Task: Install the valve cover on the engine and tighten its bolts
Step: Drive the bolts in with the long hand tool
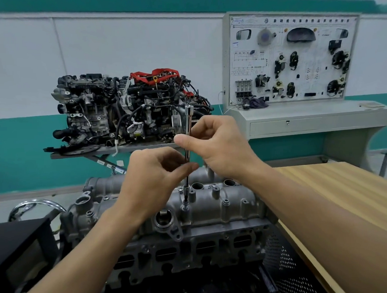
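Your slim steel driver (187, 158) stood on the cast-metal valve cover (236, 202). A wooden table (338, 190) lay right, a hose-draped engine (123, 107) behind.

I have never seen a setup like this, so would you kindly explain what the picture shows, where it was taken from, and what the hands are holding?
There is one picture, from a camera worn on the person's head, looking forward and down. No robot is involved: the left hand and right hand are a person's bare hands. Both pinch a long chrome socket driver, held upright with its tip on a bolt in the grey valve cover. The cover sits on the engine in front. To the right is a wooden table. Behind are a second engine on a stand and a training panel with car parts mounted on it.
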{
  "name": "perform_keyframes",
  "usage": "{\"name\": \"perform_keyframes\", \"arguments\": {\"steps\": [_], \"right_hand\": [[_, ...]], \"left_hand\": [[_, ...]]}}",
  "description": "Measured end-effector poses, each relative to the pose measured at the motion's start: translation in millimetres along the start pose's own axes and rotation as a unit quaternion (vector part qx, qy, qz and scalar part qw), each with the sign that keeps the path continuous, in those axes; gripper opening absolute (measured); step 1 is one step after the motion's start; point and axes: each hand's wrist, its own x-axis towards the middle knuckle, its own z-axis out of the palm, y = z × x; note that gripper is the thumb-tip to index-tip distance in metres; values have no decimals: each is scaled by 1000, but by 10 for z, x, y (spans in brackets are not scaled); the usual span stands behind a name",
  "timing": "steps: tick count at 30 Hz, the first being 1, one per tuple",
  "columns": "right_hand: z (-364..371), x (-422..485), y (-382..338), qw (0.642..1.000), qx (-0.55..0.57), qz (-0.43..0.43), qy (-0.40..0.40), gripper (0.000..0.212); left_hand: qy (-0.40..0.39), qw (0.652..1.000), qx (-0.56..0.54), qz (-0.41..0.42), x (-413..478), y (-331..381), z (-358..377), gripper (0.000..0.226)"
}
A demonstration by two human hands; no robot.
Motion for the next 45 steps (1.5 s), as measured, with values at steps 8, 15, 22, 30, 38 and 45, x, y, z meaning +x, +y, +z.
{"name": "perform_keyframes", "arguments": {"steps": [8, 15, 22, 30, 38, 45], "right_hand": [[-70, 23, -88, 994, 19, -2, -110, 24], [-1, 23, -31, 1000, -7, -3, 8, 25], [-6, 6, -108, 993, 30, 1, -111, 16], [25, 36, -119, 995, 23, 18, -99, 20], [27, 36, -93, 999, -29, -1, -19, 29], [-31, 43, -116, 994, 19, -12, -107, 15]], "left_hand": [[-194, 980, 33, -31, 96, 46, -81, 17], [-38, 999, 24, -20, -4, 54, 22, 22], [-225, 971, -49, -63, 98, 84, -136, 17], [-150, 978, -96, -104, 54, 59, -97, 14], [-60, 995, -54, -57, 19, 61, -94, 12], [-166, 976, -123, -71, 31, 36, -129, 5]]}}
